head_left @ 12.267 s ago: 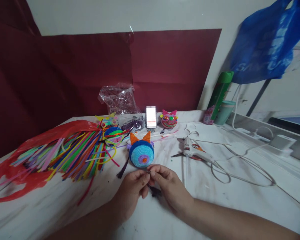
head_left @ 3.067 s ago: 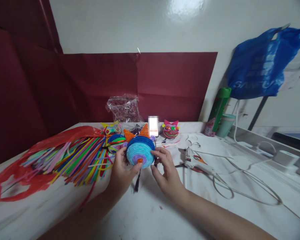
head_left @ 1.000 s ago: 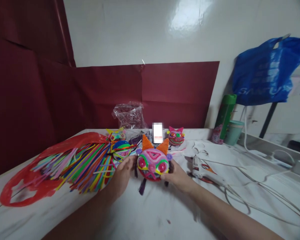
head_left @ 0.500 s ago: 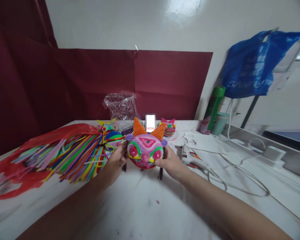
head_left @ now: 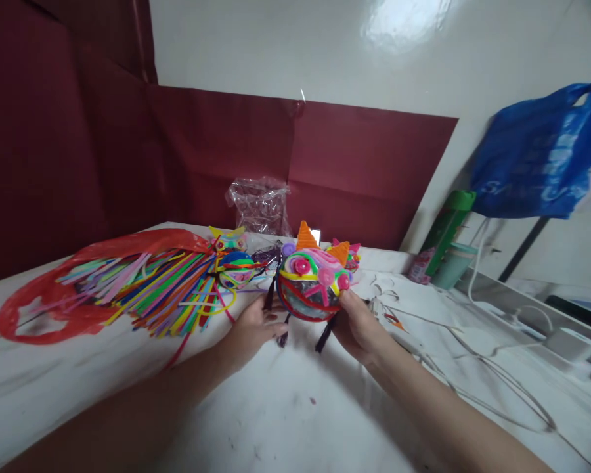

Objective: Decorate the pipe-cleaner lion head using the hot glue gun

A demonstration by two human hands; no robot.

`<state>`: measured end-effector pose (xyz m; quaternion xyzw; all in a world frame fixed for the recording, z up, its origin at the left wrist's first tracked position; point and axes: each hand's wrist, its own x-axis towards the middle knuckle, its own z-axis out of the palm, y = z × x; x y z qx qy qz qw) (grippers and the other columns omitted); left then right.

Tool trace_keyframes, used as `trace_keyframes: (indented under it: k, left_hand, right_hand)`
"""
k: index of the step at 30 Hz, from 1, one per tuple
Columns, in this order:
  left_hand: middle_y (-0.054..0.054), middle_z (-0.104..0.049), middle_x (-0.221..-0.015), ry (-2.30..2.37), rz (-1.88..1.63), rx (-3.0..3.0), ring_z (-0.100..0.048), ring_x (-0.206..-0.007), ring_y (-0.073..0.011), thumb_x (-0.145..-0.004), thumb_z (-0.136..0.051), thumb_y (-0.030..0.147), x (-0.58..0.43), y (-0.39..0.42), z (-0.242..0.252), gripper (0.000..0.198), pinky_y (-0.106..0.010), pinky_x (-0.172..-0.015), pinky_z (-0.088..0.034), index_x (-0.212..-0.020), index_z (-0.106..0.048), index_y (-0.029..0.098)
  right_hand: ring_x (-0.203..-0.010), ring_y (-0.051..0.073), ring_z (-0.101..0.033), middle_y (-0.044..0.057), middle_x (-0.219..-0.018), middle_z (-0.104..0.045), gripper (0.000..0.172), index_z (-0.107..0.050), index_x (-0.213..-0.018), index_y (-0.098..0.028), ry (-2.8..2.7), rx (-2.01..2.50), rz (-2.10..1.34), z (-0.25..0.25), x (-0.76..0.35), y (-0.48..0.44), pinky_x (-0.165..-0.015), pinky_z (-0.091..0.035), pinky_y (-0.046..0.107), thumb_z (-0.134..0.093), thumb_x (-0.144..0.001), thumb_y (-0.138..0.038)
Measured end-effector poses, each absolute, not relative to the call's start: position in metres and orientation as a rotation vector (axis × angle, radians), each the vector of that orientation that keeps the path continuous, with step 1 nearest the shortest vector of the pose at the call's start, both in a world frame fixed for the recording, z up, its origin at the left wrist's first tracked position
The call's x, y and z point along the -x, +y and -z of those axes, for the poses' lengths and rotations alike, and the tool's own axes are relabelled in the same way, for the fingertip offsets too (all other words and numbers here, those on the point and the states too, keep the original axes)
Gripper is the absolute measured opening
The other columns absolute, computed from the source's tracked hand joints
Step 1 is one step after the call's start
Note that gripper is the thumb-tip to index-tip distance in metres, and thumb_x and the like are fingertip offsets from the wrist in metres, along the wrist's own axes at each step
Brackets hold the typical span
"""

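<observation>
Over the white tabletop (head_left: 276, 410), the orange-eared figure (head_left: 305, 279) is held tilted by the right hand (head_left: 362, 325), thumb in front just below one pink eye (head_left: 343, 282); at the opposite side, the left hand (head_left: 251, 332), thumb and fingers parted, is beside a dark tassel (head_left: 270, 293), contact unclear.

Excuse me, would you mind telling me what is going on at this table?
A person's right hand grips an orange-eared craft head, its decorated front in view and dark tassels hanging. The left hand is at its other side, near a tassel; contact is unclear. Colourful strips lie by a red bag to the left.
</observation>
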<state>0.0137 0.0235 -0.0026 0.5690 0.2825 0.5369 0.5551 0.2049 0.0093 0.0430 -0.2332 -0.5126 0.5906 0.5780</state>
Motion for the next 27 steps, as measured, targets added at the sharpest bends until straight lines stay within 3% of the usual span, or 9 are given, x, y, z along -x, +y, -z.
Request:
trace_keyframes:
  k: [7,14,20,27]
  left_hand:
    - [-0.005,-0.069,-0.087,0.766,-1.174,-1.213,-0.061,-0.087,-0.0192,-0.051,-0.084,0.018,-0.015,0.024,0.003,0.041,-0.032,-0.08,-0.045,-0.089,-0.067,0.016]
    - [-0.004,-0.066,-0.062,0.887,-1.175,-1.31,-0.054,-0.056,-0.013,-0.067,-0.074,0.037,-0.013,0.029,0.009,0.024,-0.03,-0.063,-0.044,-0.067,-0.068,0.014]
    - [-0.003,-0.066,-0.059,0.978,-1.113,-1.348,-0.052,-0.047,-0.0108,-0.068,-0.069,0.043,-0.011,0.034,0.019,0.031,-0.027,-0.053,-0.04,-0.076,-0.071,0.013]
    - [-0.004,-0.068,-0.059,1.377,-1.097,-1.462,-0.061,-0.049,-0.0148,-0.069,-0.064,0.037,0.005,0.053,0.01,0.022,-0.028,-0.053,-0.048,-0.066,-0.064,0.016]
  right_hand:
    - [-0.113,0.033,-0.064,0.006,-0.101,-0.078,0.055,-0.071,-0.099,-0.024,-1.11,0.539,-1.367,-0.045,-0.203,0.011,-0.102,-0.047,0.048,-0.083,-0.058,-0.06]
    - [-0.106,0.031,-0.068,0.004,-0.098,-0.079,0.05,-0.073,-0.094,-0.024,-1.048,0.538,-1.361,-0.042,-0.205,0.016,-0.1,-0.05,0.045,-0.085,-0.057,-0.056]
    - [-0.101,0.028,-0.07,0.004,-0.101,-0.079,0.052,-0.072,-0.096,-0.023,-1.029,0.517,-1.282,-0.043,-0.213,0.022,-0.095,-0.054,0.042,-0.085,-0.058,-0.057]
    - [-0.097,0.022,-0.072,0.002,-0.101,-0.079,0.054,-0.073,-0.1,-0.023,-1.026,0.424,-1.145,-0.066,-0.231,0.027,-0.084,-0.06,0.03,-0.084,-0.059,-0.056]
